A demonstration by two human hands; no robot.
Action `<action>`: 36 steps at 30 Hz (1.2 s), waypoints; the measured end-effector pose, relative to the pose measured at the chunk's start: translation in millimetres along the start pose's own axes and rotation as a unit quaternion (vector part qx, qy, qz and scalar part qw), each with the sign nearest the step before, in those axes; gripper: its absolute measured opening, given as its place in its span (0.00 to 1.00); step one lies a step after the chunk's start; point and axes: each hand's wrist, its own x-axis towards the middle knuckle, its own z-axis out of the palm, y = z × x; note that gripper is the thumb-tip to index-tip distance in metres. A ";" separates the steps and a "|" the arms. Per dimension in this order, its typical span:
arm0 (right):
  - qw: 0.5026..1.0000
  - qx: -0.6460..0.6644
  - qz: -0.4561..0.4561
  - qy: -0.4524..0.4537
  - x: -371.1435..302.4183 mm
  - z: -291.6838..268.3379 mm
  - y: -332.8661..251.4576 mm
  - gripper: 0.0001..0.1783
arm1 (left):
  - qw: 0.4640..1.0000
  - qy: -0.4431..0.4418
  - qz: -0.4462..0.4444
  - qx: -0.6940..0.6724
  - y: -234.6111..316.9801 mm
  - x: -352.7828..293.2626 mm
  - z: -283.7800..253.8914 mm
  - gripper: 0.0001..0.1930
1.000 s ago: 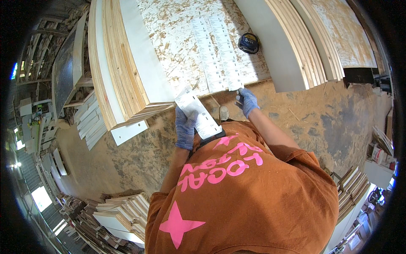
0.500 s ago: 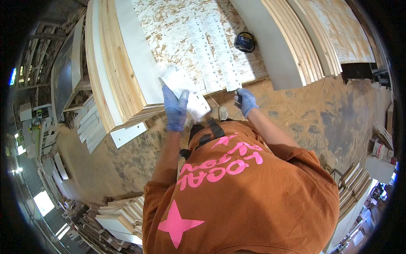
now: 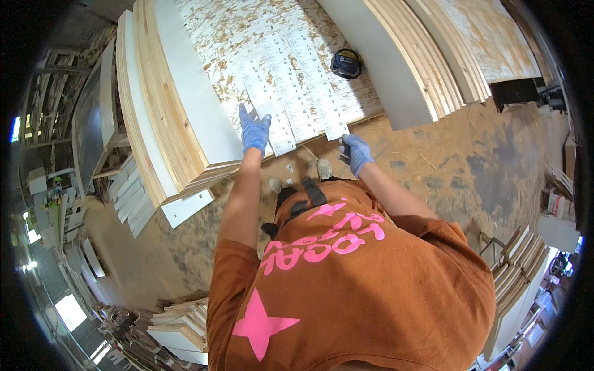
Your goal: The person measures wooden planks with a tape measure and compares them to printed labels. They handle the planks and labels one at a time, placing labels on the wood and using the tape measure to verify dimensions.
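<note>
Three white strips of printed labels lie side by side on a worn, paint-flecked board: a left strip [image 3: 270, 114], a middle strip [image 3: 300, 102] and a right strip [image 3: 320, 93]. My left hand [image 3: 254, 132], in a blue glove, is open with fingers spread at the left strip's outer edge. My right hand [image 3: 356, 154], also gloved, is closed, its fingers curled by the lower end of the right strip. Whatever those fingertips hold, if anything, is hidden. A dark tape measure [image 3: 346, 63] rests on the board to the right of the strips.
White-faced wooden panels [image 3: 185, 74] stand stacked on the left, and more panels [image 3: 414, 55] on the right. The dusty floor [image 3: 445, 161] shows below the board's near edge. A small white scrap [image 3: 289, 167] lies near my shoes. Further panel stacks [image 3: 520, 272] stand at lower right.
The loose strip in my left hand now lies flat beside the other two. My left hand has let go and its fingers have spread. My right hand stays near the right strip's end.
</note>
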 end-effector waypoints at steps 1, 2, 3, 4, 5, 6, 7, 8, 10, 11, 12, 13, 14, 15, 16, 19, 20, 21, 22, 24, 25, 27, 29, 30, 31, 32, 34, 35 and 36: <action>1.000 0.001 0.000 0.002 -2.7 0.7 -1.5 0.07 | 0.998 0.018 0.018 0.049 1.1 -3.1 2.9 0.43; 1.000 0.001 -0.001 0.004 -3.8 0.7 -2.5 0.07 | 0.994 0.038 0.036 0.097 1.8 -7.7 5.8 0.43; 1.000 -0.001 -0.002 0.006 -2.2 -1.4 -2.0 0.06 | 0.986 0.058 0.055 0.144 3.6 -10.0 8.3 0.44; 1.000 -0.006 -0.002 0.004 -2.0 -1.6 -1.1 0.05 | 0.972 0.093 0.103 0.191 0.1 -9.6 7.9 0.41; 1.000 -0.012 -0.002 0.002 -1.9 -1.2 -0.2 0.05 | 0.964 0.098 0.144 0.201 -3.7 -10.1 7.2 0.40; 1.000 -0.013 0.002 -0.004 -2.2 -1.0 0.9 0.05 | 0.955 0.103 0.185 0.210 -8.4 -12.7 8.5 0.38; 1.000 -0.011 0.005 -0.007 -3.9 -1.0 -0.7 0.05 | 0.944 0.104 0.225 0.218 -4.0 -17.7 15.6 0.37; 1.000 -0.012 0.009 -0.012 -6.3 -0.7 -2.1 0.06 | 0.953 0.096 0.230 0.174 3.6 -28.8 24.2 0.33; 0.999 0.002 0.008 -0.037 -14.8 2.6 -5.5 0.06 | 0.987 0.024 0.145 0.058 17.2 -50.4 39.0 0.33; 0.999 0.009 0.008 -0.050 -20.4 5.8 -7.5 0.06 | 0.995 -0.012 0.101 -0.001 19.3 -56.9 45.8 0.33; 0.998 0.025 0.010 -0.049 -26.2 9.4 -10.1 0.07 | 0.998 -0.032 0.040 -0.041 13.7 -59.6 53.1 0.33; 0.998 0.041 0.012 -0.049 -32.6 13.6 -13.0 0.07 | 0.995 -0.053 -0.022 -0.081 7.8 -61.7 59.8 0.33; 0.997 0.061 0.013 -0.045 -36.6 15.2 -15.1 0.08 | 0.976 -0.079 -0.160 -0.124 38.7 -76.2 64.2 0.33; 0.995 0.077 0.012 -0.058 -40.0 15.7 -16.0 0.08 | 0.962 -0.107 -0.191 -0.162 34.6 -77.5 68.3 0.33; 0.993 0.087 0.013 -0.077 -46.6 18.1 -16.6 0.08 | 0.946 -0.128 -0.219 -0.202 28.0 -80.4 67.8 0.34; 0.989 0.078 -0.006 -0.129 -63.3 20.0 -15.5 0.09 | 0.853 -0.263 -0.251 -0.373 -1.1 -67.7 67.8 0.33; 0.987 0.069 -0.016 -0.145 -66.6 18.9 -13.9 0.09 | 0.846 -0.288 -0.233 -0.384 4.6 -67.6 74.8 0.32; 0.986 0.049 -0.030 -0.155 -68.1 15.4 -11.1 0.09 | 0.837 -0.313 -0.214 -0.394 10.2 -67.8 79.3 0.32; 0.985 0.029 -0.044 -0.164 -69.4 11.2 -8.4 0.09 | 0.843 -0.319 -0.201 -0.384 18.4 -67.9 80.3 0.32; 0.984 0.000 -0.069 -0.165 -73.2 6.1 -2.7 0.08 | 0.873 -0.311 -0.149 -0.344 32.0 -69.7 80.2 0.33; 0.982 -0.013 -0.081 -0.171 -77.2 5.3 -2.7 0.08 | 0.887 -0.305 -0.123 -0.324 36.3 -70.6 79.8 0.34; 0.976 -0.041 -0.105 -0.184 -84.4 3.0 -5.2 0.07 | 0.887 -0.311 -0.105 -0.323 42.7 -72.0 78.3 0.35; 0.973 -0.051 -0.123 -0.190 -85.6 0.7 -4.8 0.07 | 0.895 -0.310 -0.084 -0.308 46.8 -72.9 76.9 0.35; 0.971 -0.057 -0.131 -0.192 -86.0 -0.2 -4.6 0.07 | 0.902 -0.307 -0.073 -0.294 48.9 -73.0 76.7 0.35; 0.968 -0.065 -0.142 -0.194 -86.4 -0.6 -4.5 0.08 | 0.909 -0.303 -0.061 -0.279 49.7 -72.8 76.8 0.35; 0.966 -0.074 -0.152 -0.197 -86.7 -0.8 -4.4 0.08 | 0.912 -0.299 -0.040 -0.278 50.2 -73.5 77.5 0.35; 0.959 -0.096 -0.171 -0.207 -85.7 -2.2 -4.1 0.09 | 0.916 -0.292 0.003 -0.276 53.5 -76.1 80.0 0.35; 0.954 -0.108 -0.179 -0.216 -84.2 -3.7 -3.5 0.09 | 0.915 -0.292 0.006 -0.277 56.3 -77.7 80.2 0.36; 0.949 -0.121 -0.187 -0.224 -83.3 -4.5 -3.3 0.09 | 0.915 -0.292 0.009 -0.279 58.9 -79.9 79.8 0.36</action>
